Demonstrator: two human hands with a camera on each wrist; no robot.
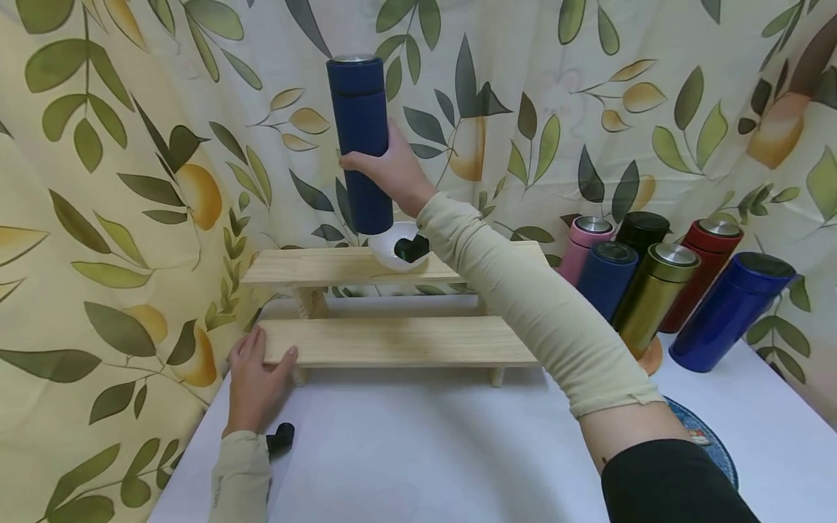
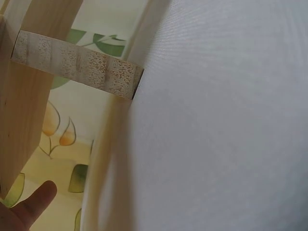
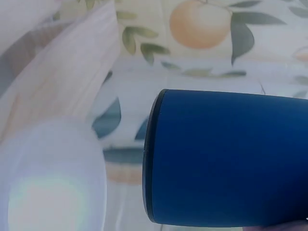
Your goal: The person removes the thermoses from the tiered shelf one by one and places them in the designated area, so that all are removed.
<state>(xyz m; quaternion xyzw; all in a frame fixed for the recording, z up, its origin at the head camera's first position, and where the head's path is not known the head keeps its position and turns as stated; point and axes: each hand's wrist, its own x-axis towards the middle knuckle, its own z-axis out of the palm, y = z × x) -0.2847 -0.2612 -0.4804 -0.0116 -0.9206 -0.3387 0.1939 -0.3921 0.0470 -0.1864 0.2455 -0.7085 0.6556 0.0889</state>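
My right hand (image 1: 400, 173) grips a dark blue thermos bottle (image 1: 358, 109) with a silver-topped lid, its thumb across the front. The bottle is held up, slightly tilted, over the upper board (image 1: 314, 267) of a two-step wooden stand. In the right wrist view the lower end of the bottle (image 3: 226, 159) shows beside a white rounded object (image 3: 53, 178). That object overlaps the upper board in the head view. My left hand (image 1: 255, 385) rests at the left end of the lower board (image 1: 399, 341), fingers on the end and thumb apart near the front edge.
Several more thermos bottles stand grouped at the right: pink, black, red, a gold one (image 1: 657, 294) and a bright blue one (image 1: 732, 312). A round blue patterned mat (image 1: 709, 443) lies partly behind the right arm. Leaf-patterned curtain (image 1: 261, 109) hangs behind the white table (image 1: 418, 443).
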